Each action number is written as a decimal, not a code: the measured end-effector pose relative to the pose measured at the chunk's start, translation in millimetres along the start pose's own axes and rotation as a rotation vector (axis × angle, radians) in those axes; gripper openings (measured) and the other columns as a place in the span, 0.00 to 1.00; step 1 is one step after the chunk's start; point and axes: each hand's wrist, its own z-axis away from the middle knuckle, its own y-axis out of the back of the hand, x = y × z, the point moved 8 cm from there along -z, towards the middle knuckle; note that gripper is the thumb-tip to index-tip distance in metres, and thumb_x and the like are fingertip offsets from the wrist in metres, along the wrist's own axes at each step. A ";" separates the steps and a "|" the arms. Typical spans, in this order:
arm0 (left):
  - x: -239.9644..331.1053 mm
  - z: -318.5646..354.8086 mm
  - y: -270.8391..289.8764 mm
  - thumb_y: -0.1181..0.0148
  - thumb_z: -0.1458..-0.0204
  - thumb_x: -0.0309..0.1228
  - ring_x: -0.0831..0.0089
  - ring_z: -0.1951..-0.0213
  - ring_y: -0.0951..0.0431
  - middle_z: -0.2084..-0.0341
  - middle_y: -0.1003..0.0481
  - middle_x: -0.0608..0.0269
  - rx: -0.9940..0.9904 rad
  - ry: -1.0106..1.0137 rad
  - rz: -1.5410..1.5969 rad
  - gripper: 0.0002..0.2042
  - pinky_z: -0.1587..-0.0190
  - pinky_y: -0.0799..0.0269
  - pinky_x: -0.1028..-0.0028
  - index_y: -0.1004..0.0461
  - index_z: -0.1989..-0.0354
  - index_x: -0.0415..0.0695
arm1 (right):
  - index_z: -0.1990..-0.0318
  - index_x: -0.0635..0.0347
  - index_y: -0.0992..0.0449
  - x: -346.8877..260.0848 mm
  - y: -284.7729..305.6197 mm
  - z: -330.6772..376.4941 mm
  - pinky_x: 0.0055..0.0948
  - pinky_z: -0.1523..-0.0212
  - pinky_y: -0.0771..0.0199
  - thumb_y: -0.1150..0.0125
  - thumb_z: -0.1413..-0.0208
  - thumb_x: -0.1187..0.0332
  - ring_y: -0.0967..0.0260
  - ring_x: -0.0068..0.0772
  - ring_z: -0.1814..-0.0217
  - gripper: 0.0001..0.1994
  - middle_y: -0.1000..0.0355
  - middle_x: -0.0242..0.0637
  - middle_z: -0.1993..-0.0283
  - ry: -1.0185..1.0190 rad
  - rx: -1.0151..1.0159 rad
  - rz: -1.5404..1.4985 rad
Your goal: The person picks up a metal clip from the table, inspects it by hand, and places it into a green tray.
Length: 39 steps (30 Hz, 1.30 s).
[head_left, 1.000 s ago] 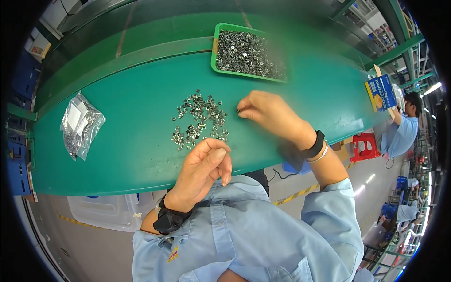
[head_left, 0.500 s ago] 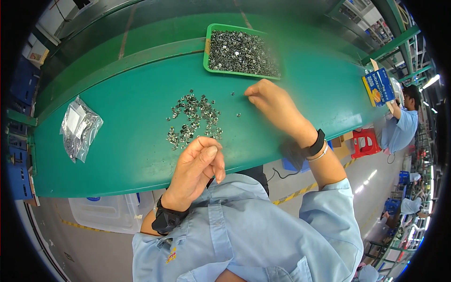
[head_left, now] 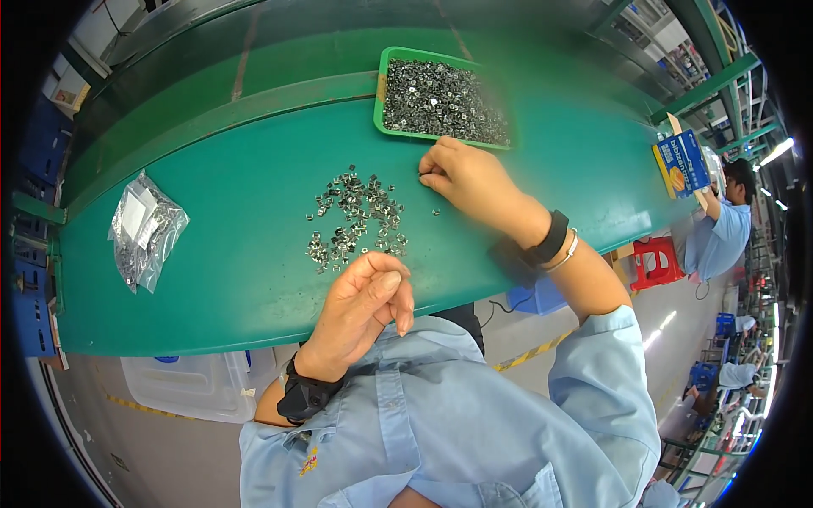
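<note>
A loose pile of small shiny metal parts (head_left: 360, 212) lies on the green tabletop. At the pile's near edge is my left hand (head_left: 356, 309), its fingers curled and the thumb resting against the index finger. Whatever those fingers may hold is hidden. To the right of the pile, my right hand (head_left: 470, 178) pinches at the table surface. A small dark metal part shows at its fingertips. One single metal part (head_left: 436, 212) lies apart, just below that hand. Beyond it stands a green tray (head_left: 381, 91) full of the same kind of parts.
At the left lies a clear plastic bag (head_left: 146, 233) of metal parts with a white label. A blue and yellow box (head_left: 682, 165) stands at the table's right end, near a person in blue (head_left: 720, 241). A red stool (head_left: 656, 262) and a clear plastic bin (head_left: 182, 385) are below table height.
My right hand has moved left and slightly down, its fingertips reaching one of the two stray metal parts. The left hand keeps its curled pose. The whole view has shifted slightly.
</note>
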 end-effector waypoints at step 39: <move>-1.1 -0.9 -13.0 0.53 0.41 0.31 0.76 0.77 0.28 0.76 0.27 0.60 0.121 -0.081 -0.347 0.07 0.77 0.33 0.78 0.34 0.68 0.41 | 0.64 0.61 0.26 -77.1 16.7 96.2 0.27 0.69 0.31 0.37 0.55 0.78 0.30 0.31 0.68 0.09 0.29 0.36 0.68 0.095 0.336 -0.593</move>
